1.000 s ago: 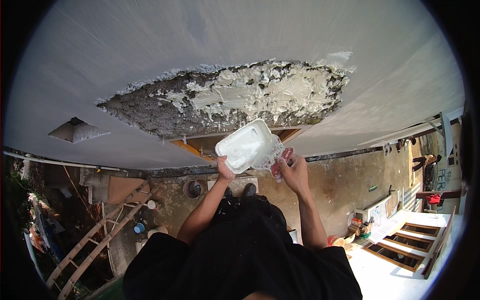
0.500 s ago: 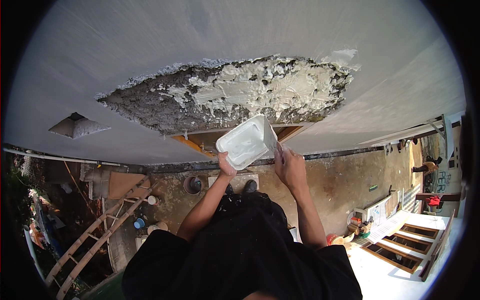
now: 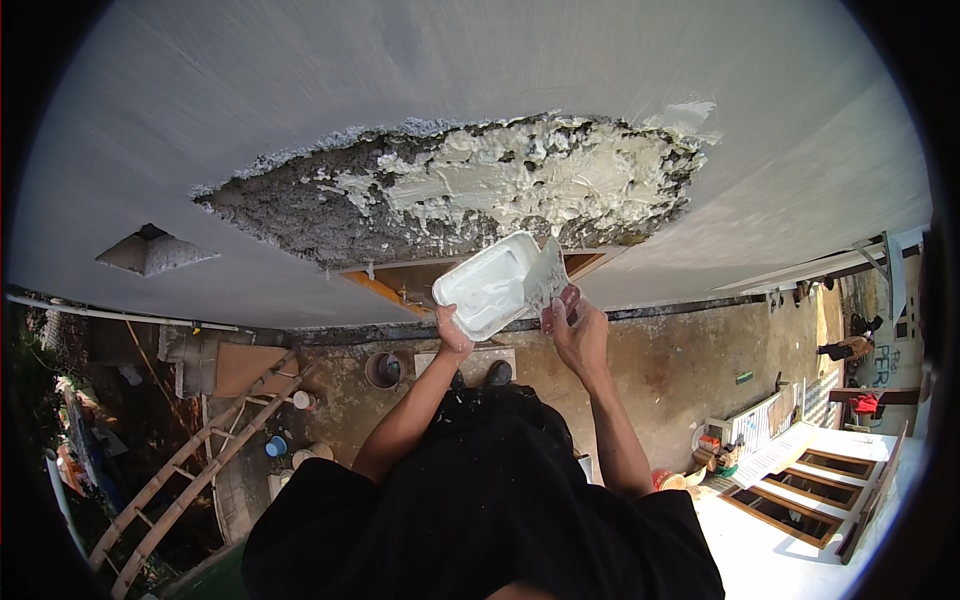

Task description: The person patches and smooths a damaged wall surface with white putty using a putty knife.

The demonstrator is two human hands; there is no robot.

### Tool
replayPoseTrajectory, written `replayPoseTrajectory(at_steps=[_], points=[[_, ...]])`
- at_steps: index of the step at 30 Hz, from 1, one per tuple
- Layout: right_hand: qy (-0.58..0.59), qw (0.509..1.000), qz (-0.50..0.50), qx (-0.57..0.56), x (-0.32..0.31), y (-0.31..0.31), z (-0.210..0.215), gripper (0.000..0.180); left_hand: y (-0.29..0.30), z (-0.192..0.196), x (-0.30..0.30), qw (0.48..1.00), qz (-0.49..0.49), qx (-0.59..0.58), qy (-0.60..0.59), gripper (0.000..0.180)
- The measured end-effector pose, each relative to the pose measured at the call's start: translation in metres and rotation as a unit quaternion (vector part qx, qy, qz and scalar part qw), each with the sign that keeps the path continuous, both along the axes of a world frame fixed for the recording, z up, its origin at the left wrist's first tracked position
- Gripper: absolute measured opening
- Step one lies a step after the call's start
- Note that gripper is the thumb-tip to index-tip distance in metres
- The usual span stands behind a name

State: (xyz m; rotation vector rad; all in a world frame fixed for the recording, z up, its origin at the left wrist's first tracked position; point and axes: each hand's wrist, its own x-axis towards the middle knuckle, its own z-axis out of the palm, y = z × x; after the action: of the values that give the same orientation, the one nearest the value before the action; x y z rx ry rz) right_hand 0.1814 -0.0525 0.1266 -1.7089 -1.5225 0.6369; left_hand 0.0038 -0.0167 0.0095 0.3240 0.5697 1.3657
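Observation:
My left hand [image 3: 455, 332] is closed on the near left corner of a white rectangular tub [image 3: 468, 283], tilted so its inside shows, with wet white filler along its bottom and walls. In my right hand [image 3: 581, 335] is a broad putty knife [image 3: 546, 277] smeared with white, its blade upright at the tub's right rim. Fingers wrap round the handle and hide most of it. Just beyond the tub, a rough grey hollow in the wall [image 3: 330, 205] is partly spread with cream-white filler [image 3: 560, 180], thickest at its middle and right.
A smooth grey wall [image 3: 300, 70] rises ahead, with a small square hole [image 3: 155, 252] at left. Below stand a bucket [image 3: 383, 370], a wooden ladder [image 3: 190, 470] and a blue pail [image 3: 277, 446]. A window frame [image 3: 800, 495] lies at right; a person [image 3: 850, 347] is far right.
The putty knife has turned in my right hand, so its blade's broad face now shows beside the tub. My left hand and the tub have hardly moved. The far person has shifted slightly.

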Motion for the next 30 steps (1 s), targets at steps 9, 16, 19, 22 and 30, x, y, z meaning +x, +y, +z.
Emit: replayPoseTrajectory(at_steps=[9, 16, 19, 22, 30], points=[[0.094, 0.993, -0.041, -0.064, -0.022, -0.01, 0.006, 0.021, -0.002, 0.018, 0.002, 0.999, -0.023, -0.029, 0.004, 0.073], [0.165, 0.983, -0.048, -0.062, -0.023, -0.011, -0.008, 0.02, 0.002, 0.008, 0.002, 1.0, -0.017, -0.007, -0.006, 0.074], [0.164, 0.982, -0.074, -0.06, -0.008, -0.005, 0.009, 0.019, 0.001, 0.011, 0.001, 1.0, -0.017, -0.009, -0.001, 0.075], [0.147, 0.983, -0.054, -0.093, -0.001, 0.003, 0.018, 0.02, 0.001, 0.008, 0.0, 1.0, -0.018, -0.006, 0.0, 0.074], [0.128, 0.983, -0.05, -0.124, -0.016, -0.001, 0.004, 0.02, 0.001, -0.005, 0.003, 1.0, 0.018, -0.02, 0.009, 0.072]])
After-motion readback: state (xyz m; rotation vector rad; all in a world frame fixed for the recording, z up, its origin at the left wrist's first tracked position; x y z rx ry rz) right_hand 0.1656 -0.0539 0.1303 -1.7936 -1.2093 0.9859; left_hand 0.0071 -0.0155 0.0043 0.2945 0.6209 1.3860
